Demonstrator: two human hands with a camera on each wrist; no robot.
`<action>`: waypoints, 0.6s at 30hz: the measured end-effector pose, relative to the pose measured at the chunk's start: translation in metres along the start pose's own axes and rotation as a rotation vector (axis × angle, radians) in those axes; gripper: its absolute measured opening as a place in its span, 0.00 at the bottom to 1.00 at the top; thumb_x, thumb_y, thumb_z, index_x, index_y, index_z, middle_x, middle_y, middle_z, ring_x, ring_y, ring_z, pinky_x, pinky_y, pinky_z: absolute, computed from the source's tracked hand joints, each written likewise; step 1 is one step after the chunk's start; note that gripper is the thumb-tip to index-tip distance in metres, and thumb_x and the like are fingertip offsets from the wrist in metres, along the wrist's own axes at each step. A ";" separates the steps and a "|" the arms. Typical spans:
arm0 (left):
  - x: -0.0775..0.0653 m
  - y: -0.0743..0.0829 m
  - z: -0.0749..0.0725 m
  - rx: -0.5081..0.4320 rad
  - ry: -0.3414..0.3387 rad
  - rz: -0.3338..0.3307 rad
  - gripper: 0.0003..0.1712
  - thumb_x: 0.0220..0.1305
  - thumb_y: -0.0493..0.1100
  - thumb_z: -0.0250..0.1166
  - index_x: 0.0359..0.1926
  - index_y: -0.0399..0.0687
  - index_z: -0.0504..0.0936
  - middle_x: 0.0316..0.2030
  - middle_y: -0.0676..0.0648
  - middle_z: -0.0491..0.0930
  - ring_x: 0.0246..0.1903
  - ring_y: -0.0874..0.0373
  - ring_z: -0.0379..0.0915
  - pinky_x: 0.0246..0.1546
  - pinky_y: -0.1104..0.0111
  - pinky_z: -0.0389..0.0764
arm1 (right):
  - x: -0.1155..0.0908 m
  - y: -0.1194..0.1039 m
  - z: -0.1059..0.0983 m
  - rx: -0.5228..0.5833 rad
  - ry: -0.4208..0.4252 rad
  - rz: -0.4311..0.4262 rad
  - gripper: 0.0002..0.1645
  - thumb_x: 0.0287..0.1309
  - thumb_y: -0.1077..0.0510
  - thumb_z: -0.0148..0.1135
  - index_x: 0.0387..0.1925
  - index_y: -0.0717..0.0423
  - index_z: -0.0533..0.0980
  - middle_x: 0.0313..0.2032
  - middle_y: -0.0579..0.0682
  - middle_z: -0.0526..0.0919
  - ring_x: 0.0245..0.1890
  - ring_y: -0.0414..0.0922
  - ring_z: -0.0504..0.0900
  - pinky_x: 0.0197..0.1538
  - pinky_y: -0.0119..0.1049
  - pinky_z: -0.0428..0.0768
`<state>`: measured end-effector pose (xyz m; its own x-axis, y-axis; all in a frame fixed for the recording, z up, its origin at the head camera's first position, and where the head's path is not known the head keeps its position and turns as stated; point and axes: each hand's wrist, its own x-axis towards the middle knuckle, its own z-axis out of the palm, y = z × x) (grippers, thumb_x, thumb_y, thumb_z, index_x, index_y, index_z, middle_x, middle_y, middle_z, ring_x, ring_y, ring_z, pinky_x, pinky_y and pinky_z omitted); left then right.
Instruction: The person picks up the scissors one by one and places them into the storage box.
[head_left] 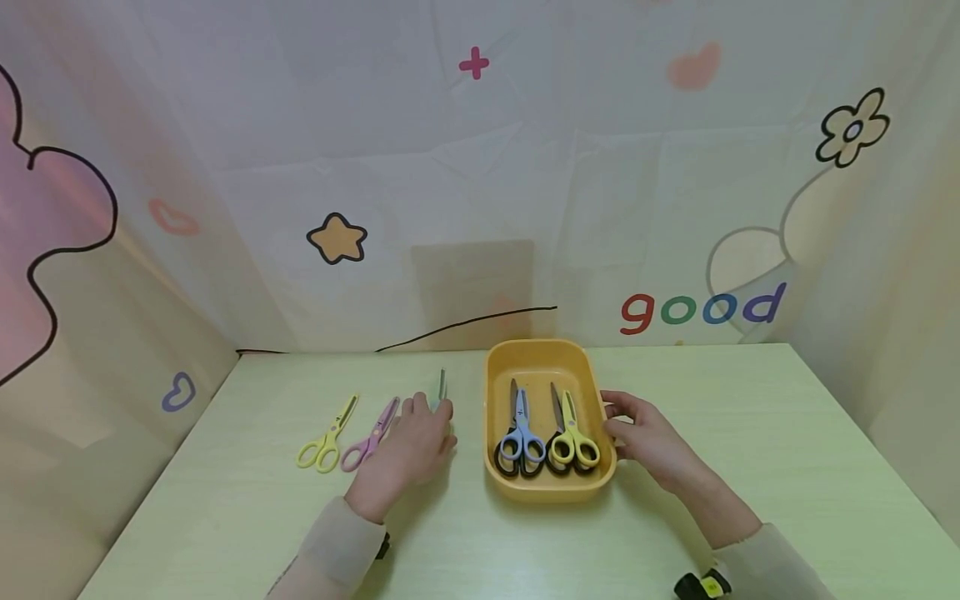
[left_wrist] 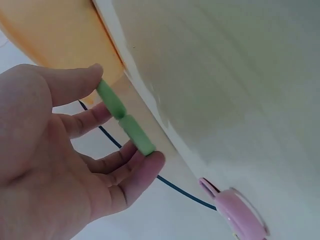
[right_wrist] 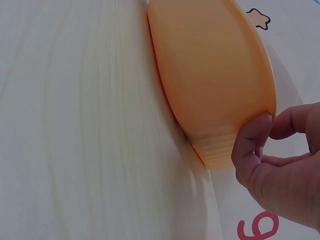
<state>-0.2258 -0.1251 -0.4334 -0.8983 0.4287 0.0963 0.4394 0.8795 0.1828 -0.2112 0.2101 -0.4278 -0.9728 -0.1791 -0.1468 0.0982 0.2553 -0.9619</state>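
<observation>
Facing a pale cloth backdrop point(head_left: 600, 200) beyond both grips, printed with hearts, a flower, a black-outlined orange star point(head_left: 337, 239) and the multicoloured word "good" point(head_left: 705, 309). Working over a pale green, faintly grained tabletop point(head_left: 465, 550), spreading beneath and around both grips. Pinching a pair of scissors with light green handles point(left_wrist: 138, 135) in the left hand point(head_left: 416, 442), pressing the handle loops between thumb and fingers and pointing the slim blades away past the fingertips. Being unable to tell whether touching the tabletop with that pair or holding it just above.

Seeing a pair of lilac-pink scissors point(head_left: 378, 432) lying just left of the left grip, and a pair of light yellow scissors point(head_left: 334, 437) lying farther out on that same side. Holding a rounded, rectangular yellow tray point(head_left: 547, 496) with the right hand point(head_left: 648, 433), curling thumb and fingers at the right-hand rim. Having the tray standing between the two grips. Seeing inside it, nearer the right grip, a pair of yellow-handled scissors point(head_left: 572, 425) overlapping a black-handled pair point(head_left: 558, 472); nearer the left grip, a pair of blue-handled scissors point(head_left: 522, 433) overlapping another black-handled pair point(head_left: 507, 474). Wearing pale beige sleeves point(head_left: 330, 542) behind both grips.
</observation>
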 end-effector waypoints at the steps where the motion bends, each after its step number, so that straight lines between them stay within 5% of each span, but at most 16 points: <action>1: 0.001 0.001 0.000 -0.003 0.004 -0.002 0.14 0.71 0.43 0.66 0.47 0.42 0.71 0.39 0.36 0.67 0.41 0.40 0.67 0.38 0.52 0.76 | 0.000 0.000 0.000 0.001 -0.001 -0.002 0.34 0.69 0.67 0.48 0.74 0.71 0.57 0.54 0.65 0.67 0.47 0.54 0.74 0.41 0.37 0.85; 18: 0.006 0.021 -0.008 -0.016 0.155 -0.037 0.15 0.70 0.44 0.65 0.50 0.42 0.73 0.40 0.36 0.67 0.39 0.41 0.66 0.36 0.53 0.75 | 0.001 0.001 -0.001 0.004 -0.005 -0.005 0.34 0.68 0.67 0.49 0.74 0.71 0.57 0.54 0.65 0.67 0.47 0.54 0.75 0.42 0.39 0.86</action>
<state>-0.2222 -0.1059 -0.4212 -0.9027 0.3576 0.2393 0.4069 0.8903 0.2046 -0.2121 0.2108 -0.4289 -0.9723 -0.1847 -0.1433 0.0944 0.2502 -0.9636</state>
